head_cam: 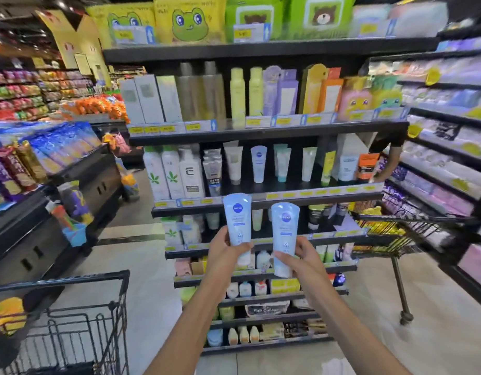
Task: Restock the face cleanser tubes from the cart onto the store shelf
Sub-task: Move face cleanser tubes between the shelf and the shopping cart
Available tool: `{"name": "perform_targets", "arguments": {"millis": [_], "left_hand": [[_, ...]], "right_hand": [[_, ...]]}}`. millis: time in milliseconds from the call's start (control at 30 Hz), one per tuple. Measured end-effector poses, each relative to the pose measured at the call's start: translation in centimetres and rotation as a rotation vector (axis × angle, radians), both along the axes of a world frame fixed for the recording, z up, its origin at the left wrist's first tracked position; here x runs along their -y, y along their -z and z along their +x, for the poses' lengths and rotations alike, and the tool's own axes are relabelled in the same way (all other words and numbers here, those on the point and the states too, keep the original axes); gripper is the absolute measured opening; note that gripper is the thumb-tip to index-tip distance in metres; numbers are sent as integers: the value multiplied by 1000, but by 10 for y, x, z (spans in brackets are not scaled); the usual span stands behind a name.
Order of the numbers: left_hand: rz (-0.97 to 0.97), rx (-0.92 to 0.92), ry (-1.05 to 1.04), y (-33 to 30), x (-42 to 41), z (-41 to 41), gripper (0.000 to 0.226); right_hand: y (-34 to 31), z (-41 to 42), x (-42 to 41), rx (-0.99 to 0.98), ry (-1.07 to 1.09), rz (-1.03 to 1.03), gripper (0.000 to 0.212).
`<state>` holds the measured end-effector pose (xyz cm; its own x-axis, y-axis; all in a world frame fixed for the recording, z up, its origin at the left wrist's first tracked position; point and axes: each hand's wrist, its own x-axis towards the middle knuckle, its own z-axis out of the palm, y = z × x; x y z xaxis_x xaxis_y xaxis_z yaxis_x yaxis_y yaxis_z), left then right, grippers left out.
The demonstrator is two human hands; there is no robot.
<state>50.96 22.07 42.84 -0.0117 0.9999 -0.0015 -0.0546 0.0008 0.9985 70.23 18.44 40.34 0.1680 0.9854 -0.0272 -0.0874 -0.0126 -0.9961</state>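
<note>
Two hands (228,251) (301,257) hold two blue cleanser tubes (238,223) (284,234), a third matching tube (258,163) shelved at twelve o'clock, and two carts (98,307) (390,228) flank them.

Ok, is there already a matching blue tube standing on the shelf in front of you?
Yes, one matching tube stands on the shelf above the two held tubes.

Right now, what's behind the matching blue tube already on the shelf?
Only dark shelf space shows around the shelved blue tube; it stands alone at the front. Anything directly behind it is hidden by its body.

Both forearms bare, no sleeves; left hand (225,251) & right hand (301,259) ungloved.
</note>
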Motion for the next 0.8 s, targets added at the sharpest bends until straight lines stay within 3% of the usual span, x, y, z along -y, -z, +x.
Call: {"name": "perform_targets", "arguments": {"millis": [467, 800], "left_hand": [[183, -142, -145, -28, -191, 72, 52], [217, -406, -225, -23, -303, 107, 54]], "right_hand": [[-27, 89, -166, 28, 25, 58, 43], [-30, 123, -239, 53, 28, 77, 41]]}}
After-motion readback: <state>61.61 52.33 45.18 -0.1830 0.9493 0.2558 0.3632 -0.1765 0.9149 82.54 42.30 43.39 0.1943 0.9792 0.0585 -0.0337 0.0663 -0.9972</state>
